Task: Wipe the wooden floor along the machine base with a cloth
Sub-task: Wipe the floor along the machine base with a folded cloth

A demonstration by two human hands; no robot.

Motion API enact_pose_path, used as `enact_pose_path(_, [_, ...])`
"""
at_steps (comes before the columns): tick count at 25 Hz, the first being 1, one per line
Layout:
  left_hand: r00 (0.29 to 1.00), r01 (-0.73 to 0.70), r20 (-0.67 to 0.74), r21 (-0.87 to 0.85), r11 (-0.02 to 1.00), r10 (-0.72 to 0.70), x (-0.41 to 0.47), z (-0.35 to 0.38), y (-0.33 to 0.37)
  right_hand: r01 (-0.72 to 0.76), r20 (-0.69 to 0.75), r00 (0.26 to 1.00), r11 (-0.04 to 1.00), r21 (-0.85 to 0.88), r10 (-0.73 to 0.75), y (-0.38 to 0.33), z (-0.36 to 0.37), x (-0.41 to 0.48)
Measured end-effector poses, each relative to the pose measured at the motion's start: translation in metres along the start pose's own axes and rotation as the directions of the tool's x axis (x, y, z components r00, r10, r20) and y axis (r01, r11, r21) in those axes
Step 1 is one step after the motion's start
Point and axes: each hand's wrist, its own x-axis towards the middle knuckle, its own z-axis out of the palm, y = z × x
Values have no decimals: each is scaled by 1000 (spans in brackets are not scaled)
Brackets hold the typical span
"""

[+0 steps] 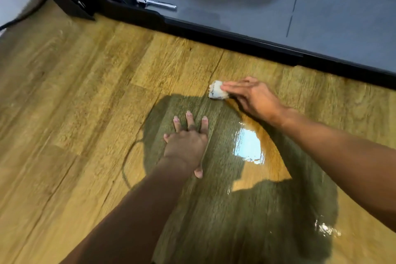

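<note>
My right hand point(254, 97) presses a small bunched white cloth point(216, 90) flat against the wooden floor point(90, 96), a short way in front of the machine base point(235, 37). Its fingers lie stretched over the cloth, and most of the cloth is hidden under the palm. My left hand point(187, 141) rests flat on the floor with fingers spread, nearer to me and left of the right hand, holding nothing. The floor near my hands looks glossy and wet, with a bright reflection point(248, 146).
The machine's dark edge runs diagonally from upper left to right, with a grey platform point(300, 13) behind it. A chrome lever point(156, 3) sits on the platform. A black cable point(19, 18) trails along the floor at far left. Open floor spreads to the left.
</note>
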Motion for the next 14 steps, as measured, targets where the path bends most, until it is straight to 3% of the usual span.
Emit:
enact_pose_path(4, [999,-25,-35,15,1000,26,0,4,-3,-308,-93,947,952,7,307,2,8,29])
enact_pose_path(6, [996,-67,-62,60,996,70,0,8,-11,-263,-60,963,965,0,262,-27,20,4])
enact_pose_path(10, [980,-114,-138,205,972,144,3,9,-55,35,-33,999,999,24,-34,-63,22,-62])
enact_pose_path(12, [994,-21,-101,184,983,40,5,3,-83,-25,-41,999,1000,6,26,-52,18,-43])
enact_pose_path(14, [999,33,-21,91,995,-32,8,-4,-99,-241,-96,966,970,16,242,-45,20,-19])
